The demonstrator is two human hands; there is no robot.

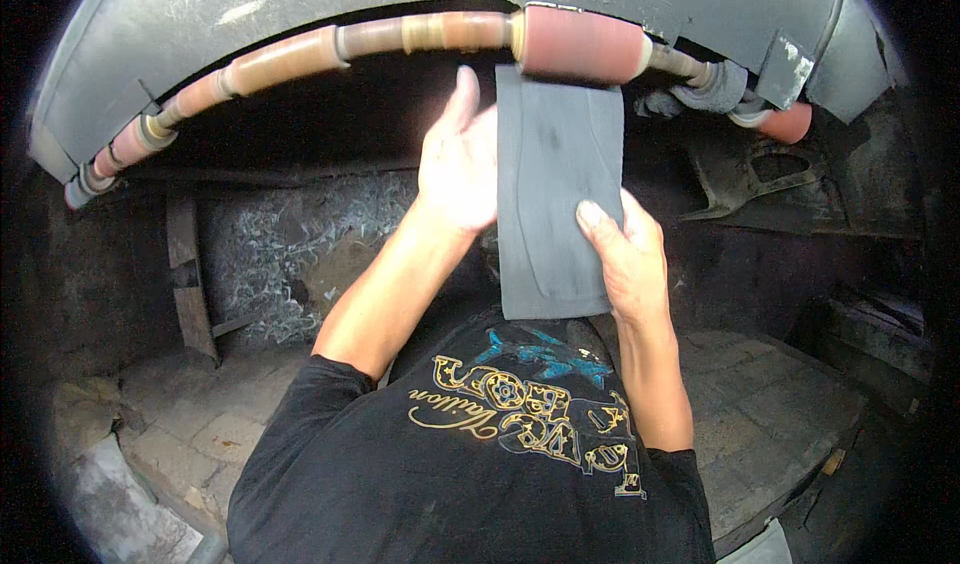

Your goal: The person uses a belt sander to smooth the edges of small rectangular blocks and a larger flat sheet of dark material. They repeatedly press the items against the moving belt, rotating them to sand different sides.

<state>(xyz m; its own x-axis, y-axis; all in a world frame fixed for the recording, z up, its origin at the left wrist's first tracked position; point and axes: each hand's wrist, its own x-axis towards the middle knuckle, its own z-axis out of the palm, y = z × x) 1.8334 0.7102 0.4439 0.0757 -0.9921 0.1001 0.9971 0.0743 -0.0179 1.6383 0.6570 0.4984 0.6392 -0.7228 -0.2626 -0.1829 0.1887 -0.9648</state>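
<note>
A flat dark grey rectangular slab [556, 179] stands upright in front of me, its top edge against a reddish sanding drum [580, 44] on a long shaft. My left hand [458, 159] presses flat along the slab's left edge, fingers straight and pointing up. My right hand [622, 249] grips the slab's lower right side, with the thumb lying across its face. Faint curved lines run over the slab's surface.
The shaft [300, 56] carries several brownish rollers and curves leftward under a grey hood [300, 4]. Another reddish drum [788, 124] sits at the right with rag wrapping. Pale shavings [270, 244] lie below on the left. Stone slabs [770, 404] cover the floor.
</note>
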